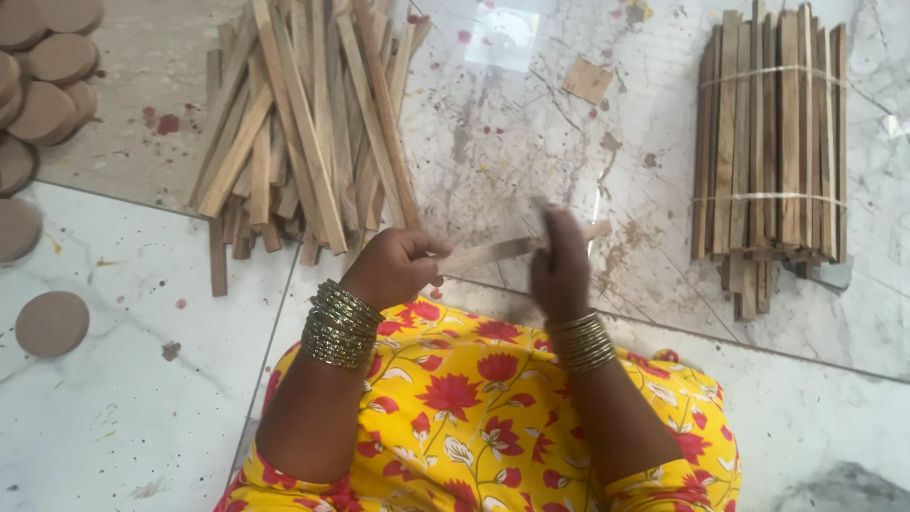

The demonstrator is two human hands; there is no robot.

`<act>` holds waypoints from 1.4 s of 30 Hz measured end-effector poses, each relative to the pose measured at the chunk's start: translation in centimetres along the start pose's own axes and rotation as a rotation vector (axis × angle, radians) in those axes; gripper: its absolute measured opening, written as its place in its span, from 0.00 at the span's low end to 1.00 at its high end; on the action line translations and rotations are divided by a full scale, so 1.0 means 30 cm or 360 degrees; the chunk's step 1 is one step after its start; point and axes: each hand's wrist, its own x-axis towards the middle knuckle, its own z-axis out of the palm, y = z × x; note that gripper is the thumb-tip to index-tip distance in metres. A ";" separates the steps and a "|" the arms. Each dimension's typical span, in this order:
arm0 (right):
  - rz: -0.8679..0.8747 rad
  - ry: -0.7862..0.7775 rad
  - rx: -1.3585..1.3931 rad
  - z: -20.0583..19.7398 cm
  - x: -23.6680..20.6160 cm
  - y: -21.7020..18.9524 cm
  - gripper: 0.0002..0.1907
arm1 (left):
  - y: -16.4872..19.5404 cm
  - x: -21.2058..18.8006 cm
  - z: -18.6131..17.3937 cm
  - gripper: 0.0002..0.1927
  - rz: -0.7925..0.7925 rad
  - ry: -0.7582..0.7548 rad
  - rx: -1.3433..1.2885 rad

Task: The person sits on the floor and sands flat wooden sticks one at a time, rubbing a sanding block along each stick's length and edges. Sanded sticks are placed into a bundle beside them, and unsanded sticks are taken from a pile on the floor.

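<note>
Over a yellow flowered lap, the left hand and right hand each grip an end of one thin wooden strip. Beyond, on the marble floor, lie loose strips and a tied bundle.

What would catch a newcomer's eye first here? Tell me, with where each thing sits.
At centre, the left hand and right hand hold a thin wooden strip between them, above a yellow floral garment. A loose pile of strips lies upper left; a tied bundle lies upper right.

Matt wooden strip; glossy marble floor (stained); shiny metal bangles.
</note>
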 end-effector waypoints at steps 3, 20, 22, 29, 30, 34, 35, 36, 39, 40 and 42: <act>-0.0383 -0.0182 -0.0067 0.049 -0.053 -0.158 0.33 | -0.011 0.025 0.019 0.16 -0.0150 0.0011 0.0062; 0.1016 -0.0338 -0.0602 0.036 -0.059 0.383 0.37 | -0.070 0.085 -0.023 0.13 0.0003 0.0415 -0.0075; 0.1177 -0.0321 -0.0792 0.026 -0.053 0.416 0.33 | -0.093 0.100 -0.029 0.12 0.0117 0.0494 -0.0178; 0.0468 -0.0217 -0.0426 0.142 0.018 0.273 0.36 | -0.185 0.267 -0.011 0.07 0.0657 0.0957 -0.0893; 0.0472 -0.0240 -0.0396 0.151 0.032 0.223 0.38 | -0.187 0.292 -0.011 0.10 0.0784 0.1028 -0.1040; -0.0004 -0.0273 -0.0109 0.200 0.067 -0.059 0.43 | -0.184 0.330 0.012 0.18 0.0680 0.0824 -0.1901; -0.0120 -0.0294 0.0032 0.213 0.062 -0.135 0.43 | -0.182 0.326 0.016 0.19 0.0700 0.0877 -0.1984; -0.0170 -0.0367 -0.0034 0.229 0.052 -0.202 0.42 | -0.181 0.322 0.020 0.19 0.0721 0.0927 -0.2063; -0.0187 -0.0468 -0.0139 0.280 0.034 -0.283 0.40 | -0.180 0.303 -0.018 0.21 0.1054 0.0816 -0.2088; -0.0171 -0.0476 -0.0159 0.287 0.028 -0.260 0.39 | -0.179 0.300 -0.026 0.22 0.1085 0.0765 -0.2098; -0.0075 -0.0373 -0.0289 0.277 0.016 -0.144 0.39 | -0.179 0.293 -0.034 0.24 0.1147 0.0667 -0.2127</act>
